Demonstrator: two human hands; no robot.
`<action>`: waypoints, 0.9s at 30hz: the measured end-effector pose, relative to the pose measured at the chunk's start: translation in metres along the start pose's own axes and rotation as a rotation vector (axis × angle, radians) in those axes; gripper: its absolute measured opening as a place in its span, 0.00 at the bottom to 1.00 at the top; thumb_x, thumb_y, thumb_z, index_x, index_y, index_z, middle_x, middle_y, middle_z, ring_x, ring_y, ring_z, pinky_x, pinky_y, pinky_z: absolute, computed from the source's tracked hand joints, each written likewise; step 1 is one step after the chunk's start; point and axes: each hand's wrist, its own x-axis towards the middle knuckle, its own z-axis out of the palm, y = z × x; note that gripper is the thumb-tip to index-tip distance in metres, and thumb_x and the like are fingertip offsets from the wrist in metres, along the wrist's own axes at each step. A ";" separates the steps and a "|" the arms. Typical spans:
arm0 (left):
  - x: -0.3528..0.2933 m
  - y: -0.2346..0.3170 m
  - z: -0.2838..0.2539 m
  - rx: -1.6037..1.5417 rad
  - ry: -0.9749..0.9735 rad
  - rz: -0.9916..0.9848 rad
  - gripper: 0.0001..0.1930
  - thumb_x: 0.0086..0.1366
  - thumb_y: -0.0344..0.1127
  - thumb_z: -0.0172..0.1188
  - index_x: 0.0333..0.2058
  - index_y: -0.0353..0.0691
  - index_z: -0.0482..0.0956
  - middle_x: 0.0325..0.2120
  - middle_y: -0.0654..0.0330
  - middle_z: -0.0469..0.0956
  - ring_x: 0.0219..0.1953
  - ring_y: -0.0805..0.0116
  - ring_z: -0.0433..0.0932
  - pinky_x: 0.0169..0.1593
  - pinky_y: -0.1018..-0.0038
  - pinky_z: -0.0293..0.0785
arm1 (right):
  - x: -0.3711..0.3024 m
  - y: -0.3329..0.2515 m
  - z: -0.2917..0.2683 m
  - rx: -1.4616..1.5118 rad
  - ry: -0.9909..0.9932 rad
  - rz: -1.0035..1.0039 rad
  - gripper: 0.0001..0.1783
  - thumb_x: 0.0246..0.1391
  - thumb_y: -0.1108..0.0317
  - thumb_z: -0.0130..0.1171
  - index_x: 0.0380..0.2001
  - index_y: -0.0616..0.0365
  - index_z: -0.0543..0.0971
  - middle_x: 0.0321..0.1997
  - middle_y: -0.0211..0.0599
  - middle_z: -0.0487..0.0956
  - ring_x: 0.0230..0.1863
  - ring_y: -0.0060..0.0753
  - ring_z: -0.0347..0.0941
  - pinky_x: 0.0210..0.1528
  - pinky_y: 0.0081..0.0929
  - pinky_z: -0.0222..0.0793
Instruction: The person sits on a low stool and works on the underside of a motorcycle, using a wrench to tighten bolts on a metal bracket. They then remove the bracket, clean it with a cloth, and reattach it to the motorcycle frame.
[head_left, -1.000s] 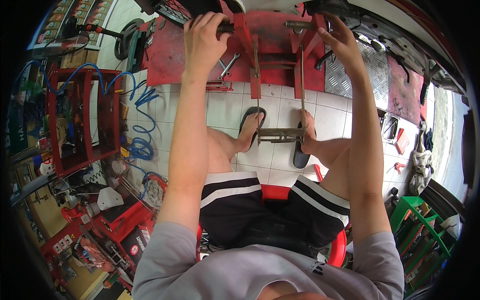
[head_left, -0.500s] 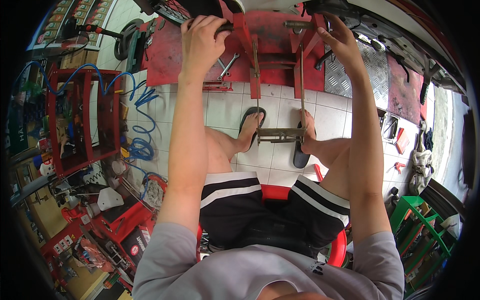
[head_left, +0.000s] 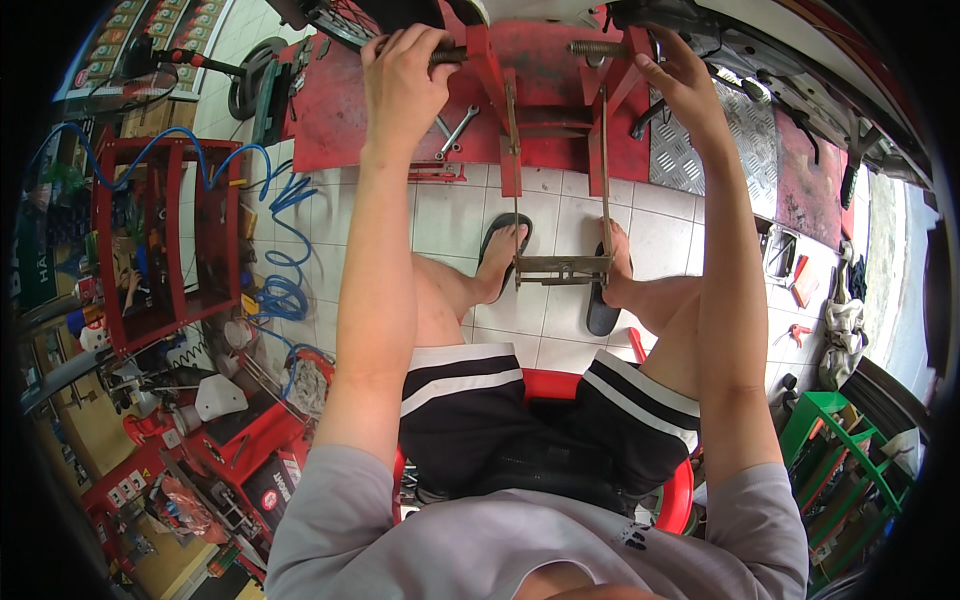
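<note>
Left hand [head_left: 405,82] curls round the end of a thick screw [head_left: 448,57], and the right hand [head_left: 690,88] has its thumb on the red stand [head_left: 488,78], maybe to keep it steady; with fingers hidden, I cannot tell how tight that grip is. The stand pokes out past the near edge of the low red table [head_left: 340,120], with wrenches [head_left: 457,134] lying left of it, close to that edge. Off left, a red rack [head_left: 177,240] holds a dark jumble [head_left: 152,250] too small to name.

Ridged metal threaded rods [head_left: 597,48], painted metal red frame [head_left: 487,66], shiny metal wrench [head_left: 458,133], embossed metal plate [head_left: 690,150], smooth floor tiles [head_left: 450,225]
</note>
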 end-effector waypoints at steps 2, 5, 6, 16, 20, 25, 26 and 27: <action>-0.001 -0.001 -0.001 -0.003 -0.004 0.004 0.12 0.52 0.31 0.68 0.37 0.44 0.80 0.33 0.65 0.79 0.42 0.61 0.77 0.55 0.62 0.62 | 0.000 0.000 0.000 0.011 -0.005 -0.004 0.29 0.61 0.59 0.63 0.63 0.53 0.71 0.53 0.29 0.78 0.46 0.21 0.74 0.51 0.25 0.69; -0.001 -0.001 -0.002 0.006 -0.027 -0.003 0.13 0.52 0.32 0.68 0.37 0.44 0.80 0.34 0.65 0.80 0.42 0.61 0.77 0.55 0.62 0.62 | 0.000 0.000 0.000 0.002 -0.006 -0.005 0.29 0.61 0.59 0.63 0.63 0.53 0.71 0.53 0.29 0.78 0.46 0.22 0.74 0.51 0.25 0.69; -0.001 -0.001 -0.003 0.006 -0.019 -0.003 0.12 0.52 0.32 0.68 0.37 0.44 0.80 0.34 0.65 0.80 0.42 0.61 0.77 0.55 0.62 0.62 | 0.000 0.000 0.000 0.003 -0.006 -0.004 0.29 0.61 0.59 0.63 0.63 0.53 0.71 0.54 0.30 0.78 0.46 0.22 0.74 0.51 0.25 0.69; -0.004 -0.008 0.000 0.045 -0.049 0.037 0.08 0.57 0.34 0.64 0.36 0.42 0.82 0.32 0.62 0.81 0.40 0.60 0.78 0.54 0.62 0.64 | -0.001 -0.001 0.001 0.003 0.013 0.009 0.30 0.60 0.59 0.63 0.63 0.54 0.70 0.55 0.31 0.78 0.46 0.22 0.74 0.52 0.25 0.69; -0.008 -0.010 0.002 -0.026 -0.129 -0.026 0.09 0.61 0.35 0.60 0.37 0.39 0.83 0.33 0.58 0.83 0.39 0.55 0.79 0.49 0.63 0.69 | -0.001 0.000 -0.001 -0.026 -0.003 0.016 0.30 0.60 0.60 0.63 0.63 0.55 0.70 0.55 0.31 0.78 0.46 0.22 0.74 0.52 0.25 0.69; -0.013 -0.015 -0.001 -0.116 -0.136 -0.135 0.10 0.61 0.35 0.60 0.39 0.38 0.83 0.35 0.51 0.82 0.38 0.48 0.79 0.43 0.58 0.73 | -0.001 0.000 0.002 0.001 0.009 -0.015 0.30 0.59 0.61 0.63 0.63 0.55 0.70 0.54 0.31 0.78 0.45 0.21 0.74 0.50 0.25 0.69; -0.015 -0.019 -0.001 -0.122 -0.143 -0.187 0.10 0.61 0.36 0.60 0.39 0.38 0.83 0.35 0.50 0.82 0.38 0.46 0.79 0.42 0.58 0.74 | -0.001 -0.001 0.002 0.010 0.005 -0.019 0.31 0.59 0.61 0.63 0.64 0.55 0.69 0.53 0.31 0.78 0.44 0.21 0.74 0.50 0.26 0.70; -0.018 -0.025 0.001 -0.138 -0.174 -0.279 0.11 0.62 0.36 0.60 0.39 0.38 0.83 0.35 0.49 0.82 0.39 0.46 0.80 0.42 0.57 0.74 | -0.002 -0.002 0.003 -0.003 0.022 -0.032 0.29 0.60 0.59 0.62 0.62 0.55 0.71 0.51 0.31 0.79 0.43 0.22 0.74 0.49 0.25 0.70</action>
